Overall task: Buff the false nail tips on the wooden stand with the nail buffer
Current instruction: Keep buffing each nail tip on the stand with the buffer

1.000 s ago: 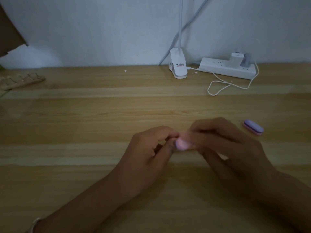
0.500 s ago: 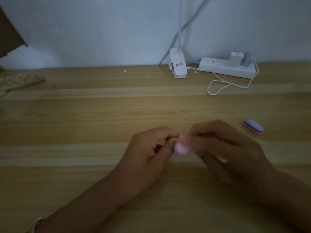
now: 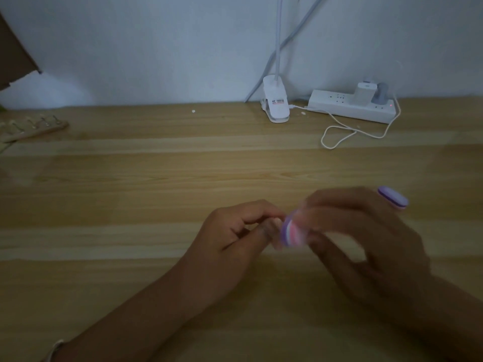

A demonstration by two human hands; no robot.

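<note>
Since half a second ago the right hand (image 3: 366,236) has drifted a little up and to the right, and the small pink, white and purple layered nail buffer (image 3: 292,232) it grips has turned, so its striped side now faces the camera instead of its rounded pink end. Its fingers are curled round the buffer's far part and are smeared by motion, so how each one lies is unclear.

Just left of the buffer and touching it, the left hand (image 3: 235,239) has its fingers curled in, thumb and forefinger pinched together on a small pale piece (image 3: 274,221). That piece is too blurred and too hidden by the fingertips to make out its shape.

Both hands are low over the light-wood plank table (image 3: 156,178). A second purple oval buffer block (image 3: 393,197) lies on the table just beyond the right hand's knuckles.

The long wooden stand of false nail tips (image 3: 34,128) lies far off at the table's left edge, well apart from both hands and partly cut off, its tips dim and tiny.

Along the back against the pale wall (image 3: 156,48) stand a white clip-on lamp base (image 3: 275,103) and a white power strip (image 3: 350,105) with two plugs in it and a looping white cable (image 3: 339,131). A brown cardboard corner (image 3: 13,56) cuts in at the upper left. The room is dim.
</note>
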